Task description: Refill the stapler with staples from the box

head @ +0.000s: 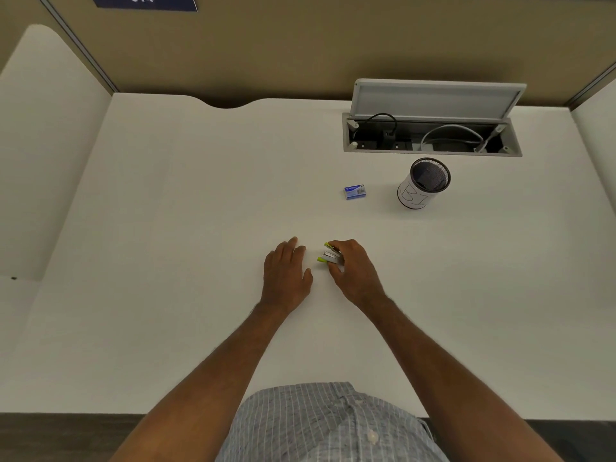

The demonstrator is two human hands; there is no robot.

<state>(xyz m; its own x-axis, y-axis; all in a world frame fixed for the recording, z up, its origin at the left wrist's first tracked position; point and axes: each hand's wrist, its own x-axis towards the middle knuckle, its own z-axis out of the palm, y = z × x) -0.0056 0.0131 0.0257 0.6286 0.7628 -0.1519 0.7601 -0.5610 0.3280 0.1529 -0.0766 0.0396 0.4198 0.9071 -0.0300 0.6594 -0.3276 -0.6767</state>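
Stapler (330, 255): small, grey with lime-green tips, lay on the white desk (166, 228) near the person, centre of the scene; its two green ends sat apart, which suggested the top was partly hinged open, though this was too small to confirm.
Right hand (355, 268): fingers curled round the stapler's right side, thumb at its near edge; the hold appeared meant to steady it on the desk for opening.
Left hand (286, 270): rested palm-down just left of the stapler, fingers extended and loosely together, gripping nothing; likely kept close to assist with the magazine.
Staple box (355, 191): blue, stood farther away and slightly right of the stapler, well apart from both hands; whether its flap was open could not be told.
Pen cup (423, 183): dark mesh with a white paper label, right of the box, clear of the working area.
Cable hatch (433, 135): set in the far right of the desk, lid raised, cords inside.
Task stage: judged early; no staples were out.
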